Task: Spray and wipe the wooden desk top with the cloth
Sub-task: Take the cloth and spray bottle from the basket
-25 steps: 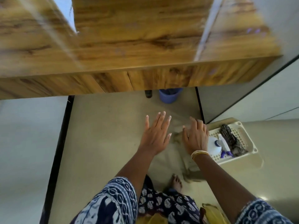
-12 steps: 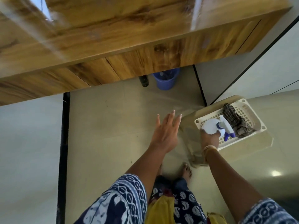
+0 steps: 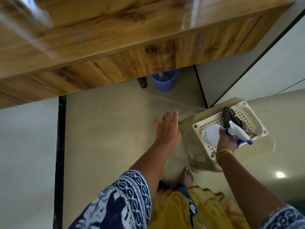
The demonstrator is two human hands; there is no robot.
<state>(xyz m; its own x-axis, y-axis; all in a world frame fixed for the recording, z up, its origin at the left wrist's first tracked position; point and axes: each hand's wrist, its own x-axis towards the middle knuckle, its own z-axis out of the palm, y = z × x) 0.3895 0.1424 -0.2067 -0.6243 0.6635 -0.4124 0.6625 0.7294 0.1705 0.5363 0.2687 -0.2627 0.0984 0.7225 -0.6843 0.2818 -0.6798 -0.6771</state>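
Desk (image 3: pixel 115 35) fills the top of the view, its glossy wooden top running left to right, ahead of and above both hands. Floor (image 3: pixel 107 129) lies below it, with a blue bin (image 3: pixel 165 83) tucked under the desk's front edge. A stool (image 3: pixel 189 134) stands to the right, carrying a white basket (image 3: pixel 212 120). In the basket lies a dark patterned cloth (image 3: pixel 231 115), at the far end, just beyond the spray bottle (image 3: pixel 212 134). The right hand (image 3: pixel 227 142) grips the bottle at its neck, over the basket, nozzle pointing right. The left hand (image 3: pixel 167 129) hangs free with fingers spread, holding nothing, nearer the desk than the right. The hands are apart. The bottle likely needs lifting up and forward toward the desk top, while the cloth remains in the basket, closest to the right hand.
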